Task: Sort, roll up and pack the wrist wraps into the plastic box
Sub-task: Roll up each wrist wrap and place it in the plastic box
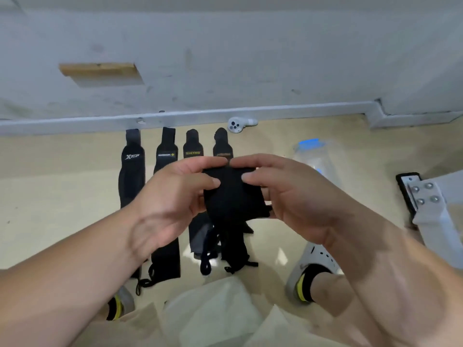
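While your left hand [175,194] and right hand [283,196] meet in front of you, both pinch the held wrap [233,196], thumbs on its near face and fingers curled over its top edge. How far this black wrap is rolled is hard to tell, as its dark bulk hides any folds. Its loose end hangs straight down below your hands, long axis running toward you, ending in thin loops. Beyond and under your hands, four floor wraps [132,171] lie side by side, each lengthwise away from you, narrow tips toward the wall [225,58]. Your hands cover the middles of the two on the right; your left forearm [75,266] and wrist cross the other two. Just past your right hand, the plastic box [310,154] is blurred and partly hidden by your fingers. Farther off, a white controller [236,125] lies by the wall.
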